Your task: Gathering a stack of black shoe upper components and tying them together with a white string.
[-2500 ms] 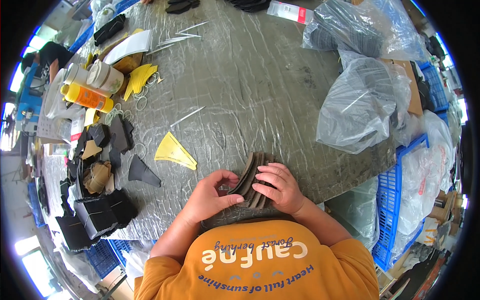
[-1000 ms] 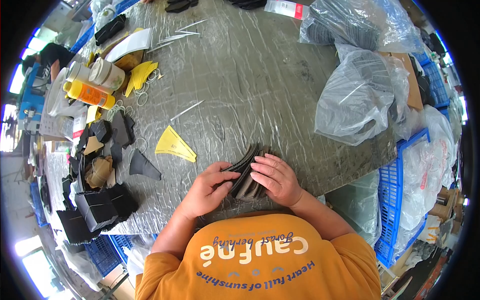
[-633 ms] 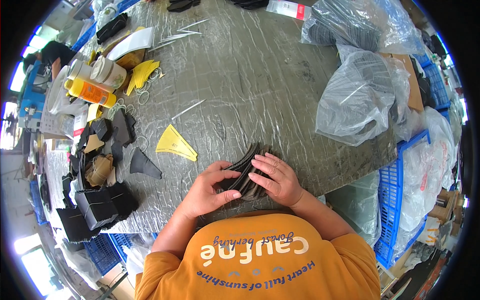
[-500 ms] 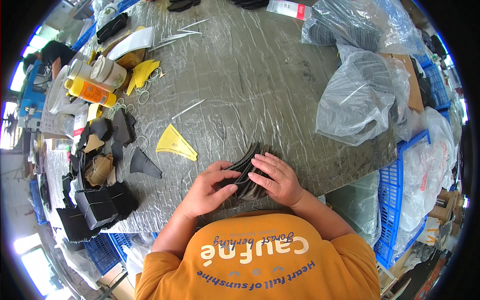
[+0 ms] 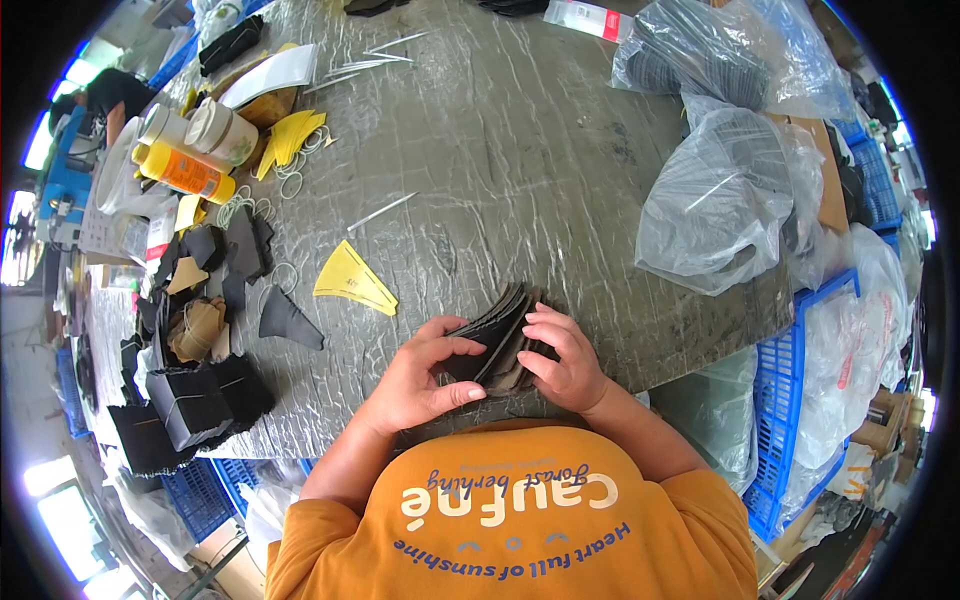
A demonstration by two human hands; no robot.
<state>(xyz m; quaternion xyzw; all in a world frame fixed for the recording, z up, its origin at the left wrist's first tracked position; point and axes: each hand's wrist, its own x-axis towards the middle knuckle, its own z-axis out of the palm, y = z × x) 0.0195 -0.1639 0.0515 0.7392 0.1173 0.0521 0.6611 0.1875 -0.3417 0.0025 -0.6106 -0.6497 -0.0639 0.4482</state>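
Note:
A stack of thin dark cut pieces (image 5: pixel 492 335) stands on edge at the table's near edge, fanned apart at the top. My left hand (image 5: pixel 422 372) grips its left side, thumb low and fingers over the black pieces. On the right side, my right hand (image 5: pixel 562 358) holds the browner pieces with bent fingers. To the left lie a yellow fan-shaped template (image 5: pixel 352 278) with markings and a single dark piece of similar shape (image 5: pixel 289 320). A thin white stick-like marker (image 5: pixel 383 212) rests beyond the template.
Bundled black pieces (image 5: pixel 200 405) and loose dark scraps (image 5: pixel 243 245) crowd the left edge. Behind them stand a yellow bottle (image 5: pixel 185 172) and jars (image 5: pixel 220 133). Plastic bags of dark pieces (image 5: pixel 715 195) cover the far right, with a blue crate (image 5: pixel 780 420) beside the table. A person (image 5: pixel 112 95) works far left.
The stack has parted more between my hands, its black leaves spreading left. My right fingers have curled and drawn slightly back. The view has shifted a little.

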